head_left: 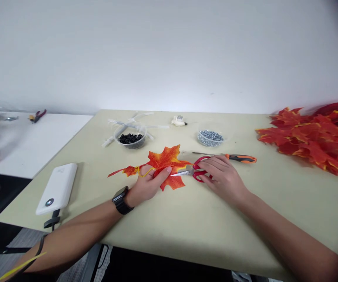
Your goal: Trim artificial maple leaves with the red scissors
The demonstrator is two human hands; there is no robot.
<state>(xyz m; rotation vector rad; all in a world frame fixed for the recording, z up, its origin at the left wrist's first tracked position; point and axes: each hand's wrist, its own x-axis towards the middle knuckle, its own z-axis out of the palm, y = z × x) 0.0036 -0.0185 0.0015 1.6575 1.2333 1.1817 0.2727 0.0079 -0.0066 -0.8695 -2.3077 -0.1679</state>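
Our left grip (148, 186) is closed on an orange artificial maple leaf (167, 158), which lies on the table (186, 227) in front of us. Our right grip (223, 178) is wrapped snugly around the red handles of the scissors (199, 168), their steel blades pointing left with the tips at the leaf's edge. The leaf lies left of the right grip, its long axis running roughly left to right, and the left grip is nearer to it. An orange-handled screwdriver (241, 158) lies just behind our right grip, while a tub of black pellets (130, 137) and a heap of red maple leaves (312, 141) sit farther back
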